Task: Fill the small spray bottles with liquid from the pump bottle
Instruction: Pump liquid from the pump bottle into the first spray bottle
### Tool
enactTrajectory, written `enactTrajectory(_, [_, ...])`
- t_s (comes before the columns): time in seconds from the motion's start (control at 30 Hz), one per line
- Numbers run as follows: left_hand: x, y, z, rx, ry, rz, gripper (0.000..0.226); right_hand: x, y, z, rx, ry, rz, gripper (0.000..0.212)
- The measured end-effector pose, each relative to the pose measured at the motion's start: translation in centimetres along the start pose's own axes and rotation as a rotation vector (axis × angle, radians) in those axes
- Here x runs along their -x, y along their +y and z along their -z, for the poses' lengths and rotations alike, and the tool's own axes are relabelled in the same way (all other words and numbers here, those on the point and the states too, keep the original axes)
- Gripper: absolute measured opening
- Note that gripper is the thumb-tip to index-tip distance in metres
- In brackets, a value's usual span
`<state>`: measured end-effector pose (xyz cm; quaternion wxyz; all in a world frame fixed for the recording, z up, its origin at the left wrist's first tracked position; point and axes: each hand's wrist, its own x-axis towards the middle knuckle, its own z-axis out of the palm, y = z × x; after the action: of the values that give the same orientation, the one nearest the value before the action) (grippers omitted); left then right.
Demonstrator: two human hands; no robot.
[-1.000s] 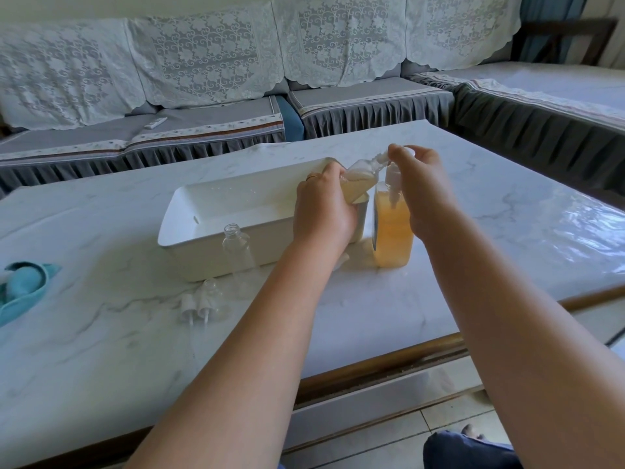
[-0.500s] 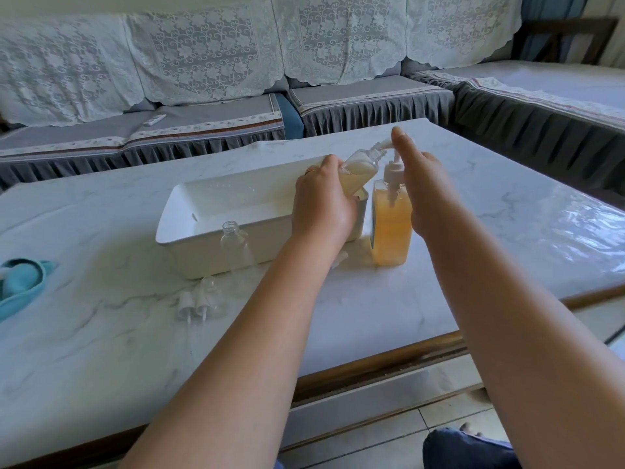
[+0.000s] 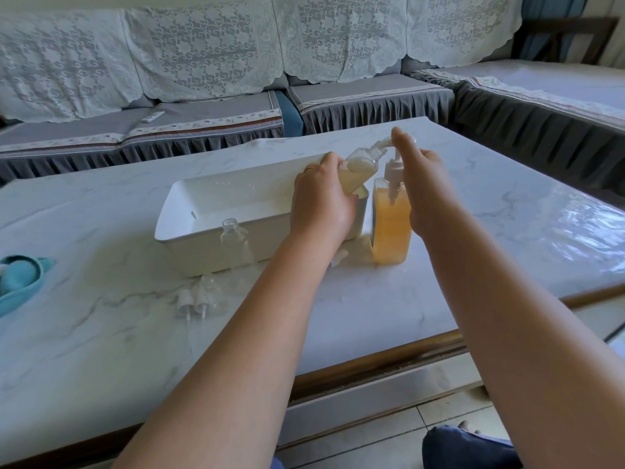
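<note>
My left hand [image 3: 321, 204] grips a tilted spray bottle [image 3: 360, 165]; my right hand [image 3: 422, 187], fingers [image 3: 399, 140] straight, presses the pump [image 3: 394, 164].

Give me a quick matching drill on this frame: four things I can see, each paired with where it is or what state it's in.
Things:
1. pump bottle
2. tilted small bottle
3. empty small bottle
4. blue cloth

States:
A. uncapped, upright in front of the white bin
B. at the table's left edge
C. gripped by the left hand
D. holds orange liquid, right hand over its pump

Pairs: 1-D, 2-C, 3-A, 4-B
</note>
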<state>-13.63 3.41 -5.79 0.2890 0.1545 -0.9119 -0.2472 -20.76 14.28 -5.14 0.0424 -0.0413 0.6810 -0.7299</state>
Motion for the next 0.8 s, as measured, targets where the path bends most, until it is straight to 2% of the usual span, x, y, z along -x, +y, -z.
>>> enactTrajectory(0.33, [0.11, 0.23, 0.1, 0.002, -0.004, 0.007, 0.04, 0.52, -0.44, 0.04, -0.011, -0.003, 0.009, 0.064])
enactTrajectory(0.63, [0.37, -0.3, -0.3, -0.017, -0.023, 0.01, 0.038, -0.07, -0.53, 0.02, -0.003, 0.009, 0.035, 0.047])
enactTrajectory(0.8, [0.18, -0.05, -0.33, -0.006, -0.009, 0.008, 0.038, 0.46, -1.03, 0.32, 0.039, -0.053, -0.01, 0.04])
